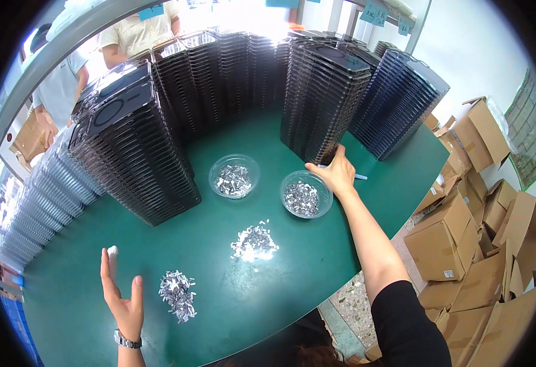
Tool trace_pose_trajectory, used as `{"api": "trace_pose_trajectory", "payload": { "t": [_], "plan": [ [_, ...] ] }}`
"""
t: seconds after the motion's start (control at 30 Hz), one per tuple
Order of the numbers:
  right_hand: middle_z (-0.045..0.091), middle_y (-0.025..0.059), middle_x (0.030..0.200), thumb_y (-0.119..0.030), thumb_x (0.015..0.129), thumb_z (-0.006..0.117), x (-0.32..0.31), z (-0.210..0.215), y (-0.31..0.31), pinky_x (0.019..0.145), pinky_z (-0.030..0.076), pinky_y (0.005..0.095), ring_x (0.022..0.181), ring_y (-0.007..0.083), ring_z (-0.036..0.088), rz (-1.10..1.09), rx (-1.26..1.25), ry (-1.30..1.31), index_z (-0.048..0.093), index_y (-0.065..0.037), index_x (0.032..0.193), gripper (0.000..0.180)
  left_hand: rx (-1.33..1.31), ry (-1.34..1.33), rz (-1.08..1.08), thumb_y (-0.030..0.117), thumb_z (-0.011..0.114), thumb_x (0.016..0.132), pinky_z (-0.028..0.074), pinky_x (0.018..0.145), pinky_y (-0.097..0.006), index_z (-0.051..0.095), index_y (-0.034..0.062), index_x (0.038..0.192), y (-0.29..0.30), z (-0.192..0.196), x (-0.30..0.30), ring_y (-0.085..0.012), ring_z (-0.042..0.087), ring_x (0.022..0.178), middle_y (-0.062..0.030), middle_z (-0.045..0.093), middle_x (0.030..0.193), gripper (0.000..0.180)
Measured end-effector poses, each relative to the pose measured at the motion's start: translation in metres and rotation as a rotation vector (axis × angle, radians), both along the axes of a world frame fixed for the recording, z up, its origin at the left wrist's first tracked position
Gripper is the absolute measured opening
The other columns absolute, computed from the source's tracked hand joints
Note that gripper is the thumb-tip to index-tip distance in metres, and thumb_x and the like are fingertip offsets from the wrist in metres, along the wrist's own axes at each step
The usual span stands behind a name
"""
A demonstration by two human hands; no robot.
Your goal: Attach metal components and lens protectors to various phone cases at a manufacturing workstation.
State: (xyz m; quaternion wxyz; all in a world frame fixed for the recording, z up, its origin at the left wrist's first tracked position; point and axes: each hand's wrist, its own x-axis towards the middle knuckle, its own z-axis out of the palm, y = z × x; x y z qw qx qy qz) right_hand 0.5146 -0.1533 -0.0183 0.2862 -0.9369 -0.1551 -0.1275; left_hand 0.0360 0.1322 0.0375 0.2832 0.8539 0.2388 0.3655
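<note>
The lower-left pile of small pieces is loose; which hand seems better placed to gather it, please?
Probably the left hand: it is open beside that pile, while the right hand is farther off, near a clear bowl and a tall black stack.

Tbl (317, 263) grn; pcs (177, 296) gry/wht; trays (323, 98) mostly blk; boxes (439, 238) brn.

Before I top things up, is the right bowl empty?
Partly filled: small pieces lie in the right bowl, with bare wall showing above.
</note>
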Motion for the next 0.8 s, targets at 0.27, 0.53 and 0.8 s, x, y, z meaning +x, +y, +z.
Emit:
{"api": "trace_pose_trajectory", "payload": {
  "t": [0.27, 0.53, 0.8],
  "plan": [
    [0.071, 0.0265, 0.12, -0.055, 0.069, 0.094, -0.032, -0.003, 0.002, 0.098, 0.056, 0.049, 0.112, 0.0434, 0.071, 0.106, -0.016, -0.029, 0.042, 0.004, 0.141, 0.107, 0.093, -0.019, -0.292, 0.004, 0.067, 0.094, 0.029, 0.126, -0.046, 0.035, -0.0038, 0.161, -0.046, 0.064, 0.066, -0.0349, 0.044, 0.15, -0.0233, 0.048, 0.159, 0.076],
    [0.067, 0.0258, 0.129, -0.05, 0.069, 0.096, -0.04, 0.0, -0.016, 0.102, 0.054, 0.0483, 0.121, 0.0423, 0.067, 0.192, 0.006, -0.036, 0.037, 0.007, 0.149, 0.115, -0.113, -0.107, -0.503, 0.017, 0.071, 0.1, 0.042, 0.119, -0.045, 0.041, 0.0039, 0.16, -0.073, 0.107, 0.196, -0.0305, 0.053, 0.144, -0.0224, 0.055, 0.153, 0.069],
    [0.071, 0.0174, 0.119, -0.027, 0.108, 0.06, -0.003, 0.097, -0.107, 0.088, 0.06, 0.034, 0.101, 0.0192, 0.071, 0.3, 0.623, 0.43, 0.06, 0.005, 0.141, 0.046, -0.729, 0.002, -0.528, 0.045, 0.063, 0.106, 0.045, 0.116, -0.044, 0.034, 0.0049, 0.164, -0.098, 0.172, 0.309, -0.0348, 0.047, 0.147, -0.0246, 0.045, 0.16, 0.076]
  ]
}}
